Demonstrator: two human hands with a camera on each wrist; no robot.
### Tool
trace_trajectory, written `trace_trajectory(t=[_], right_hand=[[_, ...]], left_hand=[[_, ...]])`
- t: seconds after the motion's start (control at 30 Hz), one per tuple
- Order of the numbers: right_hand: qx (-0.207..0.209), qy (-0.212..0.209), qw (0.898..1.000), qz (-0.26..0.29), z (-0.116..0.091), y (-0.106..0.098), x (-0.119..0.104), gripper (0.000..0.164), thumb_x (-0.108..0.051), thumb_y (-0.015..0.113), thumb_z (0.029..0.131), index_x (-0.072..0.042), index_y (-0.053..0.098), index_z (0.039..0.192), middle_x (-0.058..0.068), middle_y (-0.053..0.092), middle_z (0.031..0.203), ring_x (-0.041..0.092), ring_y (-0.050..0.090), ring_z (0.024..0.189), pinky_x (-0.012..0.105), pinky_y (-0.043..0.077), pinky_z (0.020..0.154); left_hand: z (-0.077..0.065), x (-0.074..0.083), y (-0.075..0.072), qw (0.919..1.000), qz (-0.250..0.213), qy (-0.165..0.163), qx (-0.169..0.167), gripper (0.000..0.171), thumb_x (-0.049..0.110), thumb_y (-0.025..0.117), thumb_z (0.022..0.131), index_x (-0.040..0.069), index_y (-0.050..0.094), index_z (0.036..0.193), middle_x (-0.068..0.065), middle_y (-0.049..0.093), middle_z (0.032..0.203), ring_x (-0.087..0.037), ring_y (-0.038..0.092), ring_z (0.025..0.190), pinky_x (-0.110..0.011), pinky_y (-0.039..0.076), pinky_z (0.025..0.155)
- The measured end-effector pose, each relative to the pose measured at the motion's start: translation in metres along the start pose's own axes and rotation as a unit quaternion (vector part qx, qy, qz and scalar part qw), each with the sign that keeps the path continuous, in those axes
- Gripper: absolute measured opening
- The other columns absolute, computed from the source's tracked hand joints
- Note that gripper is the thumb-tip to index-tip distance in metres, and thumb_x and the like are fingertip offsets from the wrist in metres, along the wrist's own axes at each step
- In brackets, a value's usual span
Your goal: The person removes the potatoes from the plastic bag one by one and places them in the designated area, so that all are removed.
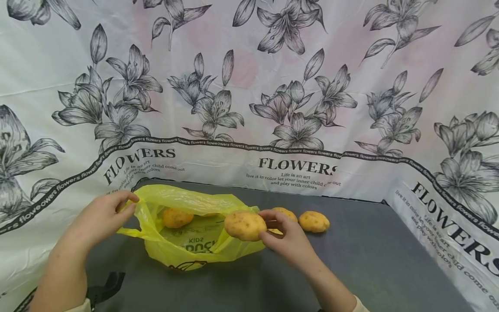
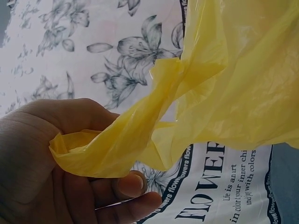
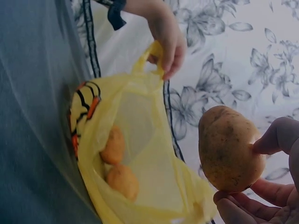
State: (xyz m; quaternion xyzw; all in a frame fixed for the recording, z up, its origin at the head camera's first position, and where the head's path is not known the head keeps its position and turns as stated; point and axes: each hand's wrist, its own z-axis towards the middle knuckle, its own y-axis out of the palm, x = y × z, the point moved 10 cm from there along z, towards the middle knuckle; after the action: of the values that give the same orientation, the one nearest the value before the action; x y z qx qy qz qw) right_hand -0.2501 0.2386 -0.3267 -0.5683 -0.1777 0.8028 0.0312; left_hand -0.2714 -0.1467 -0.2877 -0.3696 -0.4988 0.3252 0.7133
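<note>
A yellow plastic bag (image 1: 156, 249) lies with its mouth spread wide on the table. My left hand (image 1: 99, 219) grips one handle, and in the left wrist view the twisted handle (image 2: 112, 144) runs through the curled fingers. At the bag's right rim, my right hand (image 1: 290, 242) pinches a potato (image 1: 244, 225) between thumb and fingers. The right wrist view shows that potato (image 3: 229, 149) held up, apart from two others inside the bag, one potato (image 3: 113, 145) touching the second potato (image 3: 123, 182).
Right of the bag, a potato (image 1: 314, 222) lies on the dark grey table (image 1: 362, 251). Another potato (image 1: 286, 213) is partly hidden behind my right hand. A flower-printed white sheet (image 1: 218, 164) borders the table's back and sides.
</note>
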Motion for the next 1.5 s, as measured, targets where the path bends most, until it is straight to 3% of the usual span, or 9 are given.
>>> trace_trajectory(t=[0.23,0.77,0.93,1.1,1.5], right_hand=[[0.019,0.045,0.999,0.001,-0.007,-0.03,0.012,0.041,-0.005,0.073,0.092,-0.007,0.063,0.132,0.009,0.06,0.137,0.029,0.061,0.12,0.033,0.056,0.088],[0.058,0.06,0.995,-0.048,-0.015,-0.095,0.008,0.044,-0.008,0.07,0.096,-0.005,0.058,0.139,0.014,0.057,0.141,0.033,0.059,0.122,0.031,0.057,0.085],[0.049,0.069,0.995,-0.057,-0.016,-0.107,0.01,0.045,-0.009,0.067,0.098,-0.004,0.056,0.141,0.016,0.055,0.142,0.035,0.058,0.123,0.032,0.058,0.082],[0.045,0.084,0.99,-0.1,-0.016,-0.118,0.015,0.044,-0.01,0.067,0.097,-0.006,0.057,0.14,0.016,0.055,0.141,0.035,0.057,0.125,0.034,0.056,0.081],[-0.006,0.119,0.985,-0.126,-0.01,-0.135,0.05,0.044,-0.015,0.069,0.097,-0.004,0.057,0.138,0.017,0.058,0.137,0.037,0.056,0.126,0.043,0.053,0.087]], left_hand=[[0.0,0.0,0.0,1.0,0.0,-0.002,-0.002,0.034,0.02,0.051,0.106,-0.002,0.061,0.129,-0.003,0.043,0.072,-0.019,0.043,0.06,-0.037,0.038,0.057],[-0.001,-0.006,0.0,0.9996,0.012,-0.022,-0.014,0.035,0.023,0.051,0.107,0.0,0.06,0.132,-0.005,0.055,0.085,-0.02,0.046,0.067,-0.037,0.04,0.06],[0.0,-0.006,-0.001,0.9995,0.014,-0.026,-0.013,0.036,0.024,0.05,0.107,0.001,0.06,0.133,-0.004,0.051,0.082,-0.02,0.045,0.066,-0.037,0.04,0.059],[0.001,-0.006,-0.001,0.9994,0.019,-0.027,-0.012,0.035,0.023,0.051,0.106,0.001,0.06,0.132,-0.005,0.053,0.085,-0.02,0.046,0.069,-0.037,0.039,0.06],[0.001,-0.005,-0.001,0.9996,0.012,-0.023,-0.01,0.036,0.024,0.048,0.107,0.001,0.059,0.133,-0.004,0.047,0.078,-0.019,0.043,0.063,-0.037,0.038,0.058]])
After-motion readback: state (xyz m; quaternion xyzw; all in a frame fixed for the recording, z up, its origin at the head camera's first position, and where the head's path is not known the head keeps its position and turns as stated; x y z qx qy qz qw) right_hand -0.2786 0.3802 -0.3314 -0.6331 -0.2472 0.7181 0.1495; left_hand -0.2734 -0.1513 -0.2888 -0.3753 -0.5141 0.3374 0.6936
